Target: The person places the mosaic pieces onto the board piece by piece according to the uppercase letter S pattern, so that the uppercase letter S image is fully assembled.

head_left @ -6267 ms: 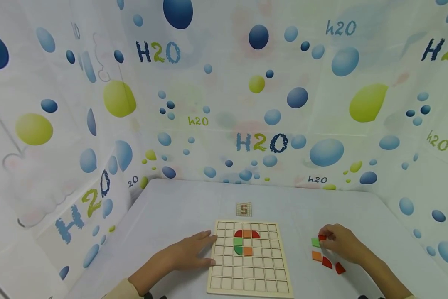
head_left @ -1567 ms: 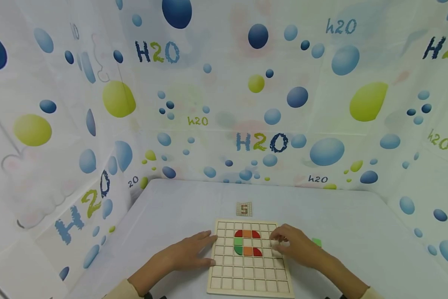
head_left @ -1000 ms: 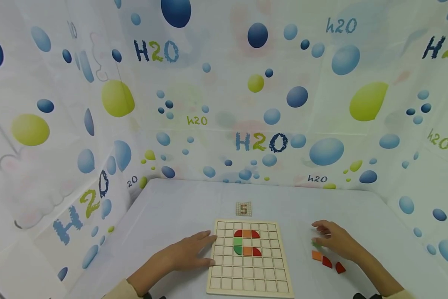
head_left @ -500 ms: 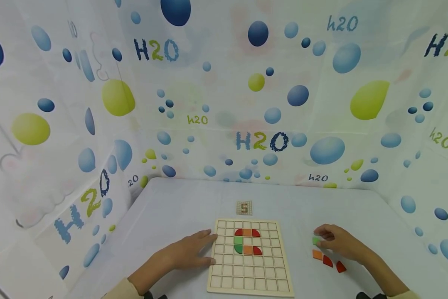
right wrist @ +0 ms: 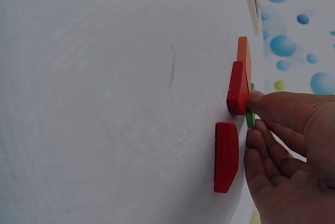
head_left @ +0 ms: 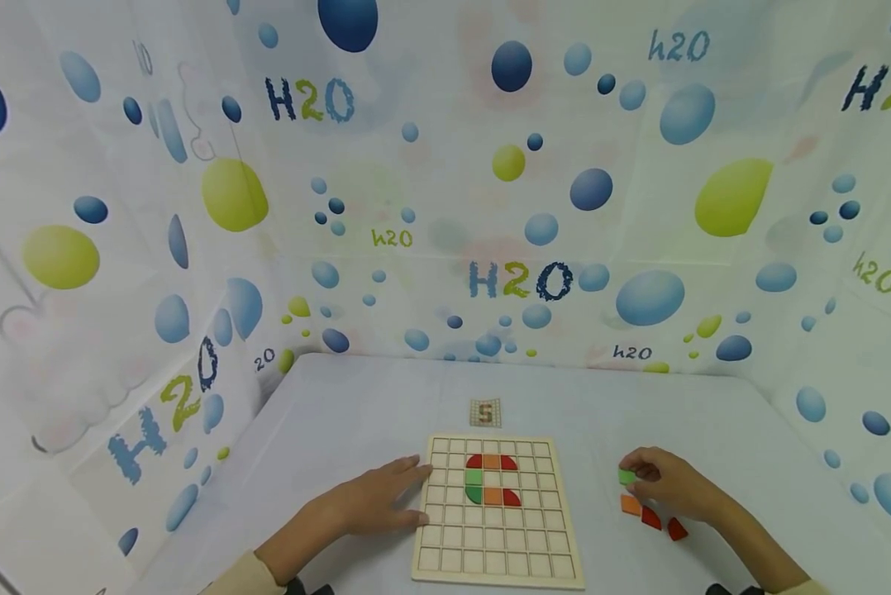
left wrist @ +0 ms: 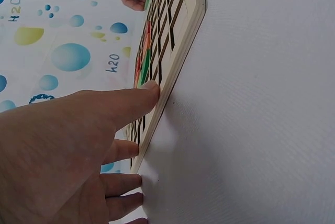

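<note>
My left hand (head_left: 377,498) rests with straight fingers along the left edge of a wooden grid board (head_left: 496,541); the left wrist view shows the thumb (left wrist: 141,101) against its rim. On the board, red, orange and green tiles form a C-like curve, with a red quarter-round tile (head_left: 512,497) at its lower right end. Off to the right, my right hand (head_left: 672,481) pinches a light green square tile (head_left: 627,477) at the table surface. Beside it lie an orange square tile (head_left: 630,504) and two red quarter-round tiles, one (head_left: 678,529) nearer me.
Behind the board lies a small card (head_left: 486,413) printed with a 5- or S-like figure on a grid. A white cloth covers the table (head_left: 371,405). A curtain (head_left: 445,165) with blue and lime drops hangs around its back and sides.
Compared with earlier, a red quarter-round tile has been added to the board's lower row. My right hand has gone back rightward to the loose tiles and closed on the green one. My left hand stays put.
</note>
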`<state>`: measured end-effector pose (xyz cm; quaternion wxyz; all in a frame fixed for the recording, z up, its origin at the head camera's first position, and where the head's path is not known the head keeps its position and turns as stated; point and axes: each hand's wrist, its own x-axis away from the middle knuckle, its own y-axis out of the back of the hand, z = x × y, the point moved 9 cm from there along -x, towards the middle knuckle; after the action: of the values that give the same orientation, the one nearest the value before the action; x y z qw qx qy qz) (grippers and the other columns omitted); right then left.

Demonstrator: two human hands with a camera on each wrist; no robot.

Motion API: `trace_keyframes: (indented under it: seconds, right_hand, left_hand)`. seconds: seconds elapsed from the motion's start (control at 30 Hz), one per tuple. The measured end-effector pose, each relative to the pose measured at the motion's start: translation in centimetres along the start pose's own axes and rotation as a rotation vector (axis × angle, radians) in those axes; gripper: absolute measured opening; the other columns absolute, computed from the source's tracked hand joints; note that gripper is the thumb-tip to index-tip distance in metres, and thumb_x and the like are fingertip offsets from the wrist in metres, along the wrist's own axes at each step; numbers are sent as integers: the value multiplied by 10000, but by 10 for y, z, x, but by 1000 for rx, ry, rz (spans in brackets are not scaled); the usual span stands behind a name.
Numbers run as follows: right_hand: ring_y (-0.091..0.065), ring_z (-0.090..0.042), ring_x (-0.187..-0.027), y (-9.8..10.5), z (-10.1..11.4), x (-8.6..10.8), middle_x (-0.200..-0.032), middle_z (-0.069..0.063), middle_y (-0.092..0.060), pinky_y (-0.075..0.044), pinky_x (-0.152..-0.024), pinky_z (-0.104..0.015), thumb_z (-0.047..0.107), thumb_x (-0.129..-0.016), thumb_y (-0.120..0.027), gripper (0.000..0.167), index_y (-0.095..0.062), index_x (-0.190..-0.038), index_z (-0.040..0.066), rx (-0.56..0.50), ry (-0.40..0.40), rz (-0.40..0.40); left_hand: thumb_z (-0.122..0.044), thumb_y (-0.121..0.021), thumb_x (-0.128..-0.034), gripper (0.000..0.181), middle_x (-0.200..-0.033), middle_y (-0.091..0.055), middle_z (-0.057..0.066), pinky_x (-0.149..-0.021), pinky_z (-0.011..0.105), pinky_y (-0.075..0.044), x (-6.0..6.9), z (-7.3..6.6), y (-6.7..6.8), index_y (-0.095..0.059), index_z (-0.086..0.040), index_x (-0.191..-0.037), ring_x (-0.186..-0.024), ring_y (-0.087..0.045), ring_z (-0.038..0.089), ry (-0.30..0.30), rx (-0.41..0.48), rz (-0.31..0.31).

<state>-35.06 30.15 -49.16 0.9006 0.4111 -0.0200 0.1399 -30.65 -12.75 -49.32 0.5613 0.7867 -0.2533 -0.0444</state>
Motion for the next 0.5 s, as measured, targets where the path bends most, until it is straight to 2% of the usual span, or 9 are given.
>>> trace_keyframes:
  seconds: [0.2,0.33,0.5]
  right_hand:
    - [-611,-210,-1054,0,1,-1,-1149,-45,-665,-600,-961,-430,134,-955,-767,299,-683,-1227,42,14,19,-8]
    - [-615,-190,-1025,-1,0,-3,-1127,-34,-666,-600,-895,-338,133,-961,-765,279,-689,-1218,53,25,28,-16]
    - [-637,-191,-1002,-4,5,-4,-1118,-41,-676,-602,-848,-311,167,-948,-790,320,-693,-1223,36,7,56,-19]
  left_hand:
    - [-657,-689,-937,830,-1683,-398,124,-1189,601,-417,0,-1,1,-455,-231,-1610,-1543,-399,352,-1,-2,0]
    - [-659,-687,-937,831,-1686,-394,119,-1193,599,-413,0,0,1,-452,-236,-1612,-1547,-394,348,2,0,0]
    - [-667,-685,-934,834,-1687,-392,118,-1195,600,-410,-1,0,0,-451,-241,-1612,-1548,-391,347,-1,4,-4]
